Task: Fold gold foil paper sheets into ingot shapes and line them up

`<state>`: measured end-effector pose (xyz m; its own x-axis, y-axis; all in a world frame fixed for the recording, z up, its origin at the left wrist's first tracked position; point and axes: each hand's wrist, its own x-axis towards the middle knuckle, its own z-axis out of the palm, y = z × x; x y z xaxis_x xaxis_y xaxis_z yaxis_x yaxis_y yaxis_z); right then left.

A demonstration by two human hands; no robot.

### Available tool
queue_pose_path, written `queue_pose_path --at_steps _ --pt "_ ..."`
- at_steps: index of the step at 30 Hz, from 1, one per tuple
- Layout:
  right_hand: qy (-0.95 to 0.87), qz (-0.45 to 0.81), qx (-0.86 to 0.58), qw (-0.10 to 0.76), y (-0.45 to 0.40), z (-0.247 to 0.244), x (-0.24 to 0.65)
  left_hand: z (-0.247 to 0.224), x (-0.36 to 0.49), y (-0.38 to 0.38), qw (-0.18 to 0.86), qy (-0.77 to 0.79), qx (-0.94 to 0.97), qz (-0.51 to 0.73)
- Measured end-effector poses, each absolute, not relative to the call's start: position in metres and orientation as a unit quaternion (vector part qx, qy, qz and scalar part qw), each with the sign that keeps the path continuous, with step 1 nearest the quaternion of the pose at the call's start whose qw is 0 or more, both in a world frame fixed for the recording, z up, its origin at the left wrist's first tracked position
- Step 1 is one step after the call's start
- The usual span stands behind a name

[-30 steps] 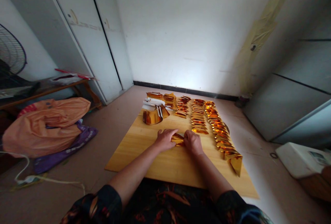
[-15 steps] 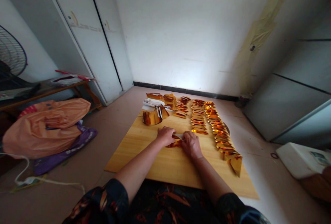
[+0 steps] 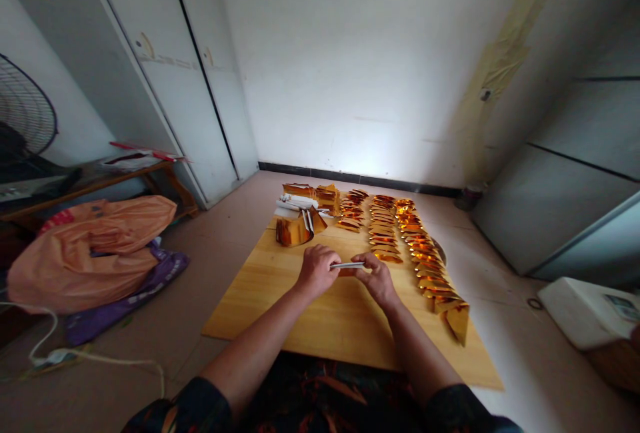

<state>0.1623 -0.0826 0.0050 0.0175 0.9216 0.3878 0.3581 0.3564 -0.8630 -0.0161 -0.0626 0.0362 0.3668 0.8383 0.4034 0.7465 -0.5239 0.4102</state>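
Observation:
Between my hands is a small folded piece of gold foil paper, its pale edge facing up. My left hand pinches its left end, and my right hand grips the right end with thumb and fingers. The wooden board lies beneath them. Beyond my left hand stands a curved stack of gold paper sheets. Rows of folded gold paper pieces run away from me past my right hand, and another long row curves along the board's right side.
White paper rolls and more gold paper lie at the board's far left. An orange bag and a purple bag rest on the floor at left, near a white cord. A white box stands at right.
The gold paper was flatter against the board; now it is tilted with its pale edge up. Both hands have shifted their hold towards its ends.

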Motion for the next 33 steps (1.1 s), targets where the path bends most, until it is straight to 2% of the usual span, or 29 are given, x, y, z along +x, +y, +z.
queue_pose_path --at_steps 3,8,19,25,33 --pt "-0.656 0.278 -0.459 0.531 -0.089 0.02 0.162 0.043 -0.017 -0.068 0.111 0.467 0.814 0.326" --pt "-0.649 0.312 -0.464 0.516 -0.094 0.036 0.161 0.063 -0.022 -0.078 0.239 0.439 0.795 0.343" --pt "-0.537 0.485 -0.44 0.532 -0.099 0.046 0.157 0.073 -0.029 -0.08 0.302 0.437 0.755 0.385" --pt "-0.512 0.509 -0.437 0.536 -0.1 0.048 0.156 0.078 -0.029 -0.081 0.362 0.432 0.724 0.398" --pt "-0.495 0.534 -0.461 0.507 -0.098 0.046 0.156 0.063 -0.027 -0.075 0.417 0.479 0.691 0.346"
